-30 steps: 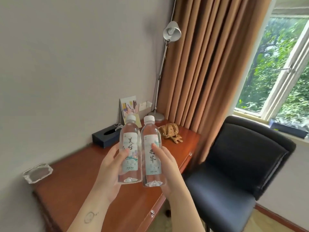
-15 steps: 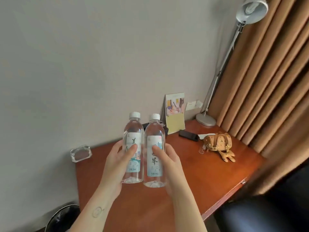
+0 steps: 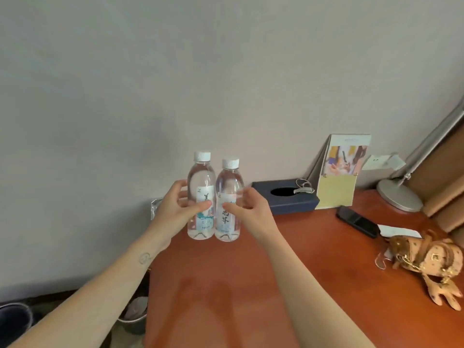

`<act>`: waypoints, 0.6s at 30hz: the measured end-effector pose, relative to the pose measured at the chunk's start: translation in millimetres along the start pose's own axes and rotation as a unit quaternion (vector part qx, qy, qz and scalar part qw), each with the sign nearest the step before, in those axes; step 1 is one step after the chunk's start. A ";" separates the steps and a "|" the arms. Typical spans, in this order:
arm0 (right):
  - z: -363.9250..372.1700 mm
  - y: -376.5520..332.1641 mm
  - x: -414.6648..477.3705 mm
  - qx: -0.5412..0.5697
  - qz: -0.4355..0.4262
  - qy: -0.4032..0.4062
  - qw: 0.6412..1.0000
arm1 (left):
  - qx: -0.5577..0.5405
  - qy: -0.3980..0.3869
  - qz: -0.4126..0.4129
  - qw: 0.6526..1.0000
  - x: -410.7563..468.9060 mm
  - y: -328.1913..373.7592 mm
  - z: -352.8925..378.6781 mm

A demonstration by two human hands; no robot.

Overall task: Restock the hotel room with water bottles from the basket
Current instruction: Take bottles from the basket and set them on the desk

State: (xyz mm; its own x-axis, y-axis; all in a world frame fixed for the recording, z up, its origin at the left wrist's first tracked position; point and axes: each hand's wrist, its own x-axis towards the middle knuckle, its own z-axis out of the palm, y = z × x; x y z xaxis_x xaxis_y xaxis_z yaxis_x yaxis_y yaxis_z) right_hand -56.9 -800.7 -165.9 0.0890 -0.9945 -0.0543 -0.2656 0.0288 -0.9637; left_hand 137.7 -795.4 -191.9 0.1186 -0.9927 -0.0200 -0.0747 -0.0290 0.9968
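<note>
Two clear water bottles with white caps and pale labels stand side by side, upright, at the back left of the red-brown desk [image 3: 313,259]. My left hand [image 3: 175,212] wraps the left bottle [image 3: 201,182], thumb across its label. My right hand [image 3: 251,212] grips the right bottle [image 3: 229,187] with thumb and fingers around its middle. The bottle bases sit at or just above the desktop; I cannot tell if they touch. The basket is out of view.
A dark blue tissue box [image 3: 286,195] lies right of the bottles by the wall. Further right are a card stand [image 3: 339,172], a black phone [image 3: 357,222], a lamp base [image 3: 399,194] and a tan bag [image 3: 426,257]. A glass ashtray [image 3: 154,207] hides behind my left hand. Bins [image 3: 135,315] stand below left.
The view has swung left and down towards the desk. Both bottles have moved forward and lower, down to the desktop near the wall, still held one in each hand.
</note>
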 end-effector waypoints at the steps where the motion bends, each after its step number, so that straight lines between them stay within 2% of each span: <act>1: 2.8 6.7 18.9 -0.015 -0.001 -0.013 1.000 | 0.012 0.008 -0.004 1.000 13.0 -6.5 -1.7; 9: 16.7 62.4 130.9 -0.076 -0.019 -0.091 0.993 | 0.081 0.075 -0.035 0.993 89.4 -64.2 8.2; 18: 20.9 131.0 202.2 -0.070 0.038 -0.111 0.991 | 0.172 0.072 -0.064 0.980 151.7 -130.2 29.5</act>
State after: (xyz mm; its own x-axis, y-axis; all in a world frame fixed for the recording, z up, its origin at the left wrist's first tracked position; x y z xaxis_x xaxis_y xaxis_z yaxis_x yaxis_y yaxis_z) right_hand -53.6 -995.9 -308.6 0.2684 -0.9429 -0.1970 -0.4091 0.0735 -0.9095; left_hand 136.2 -945.7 -327.0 0.2857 -0.9522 -0.1081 -0.3762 -0.2152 0.9012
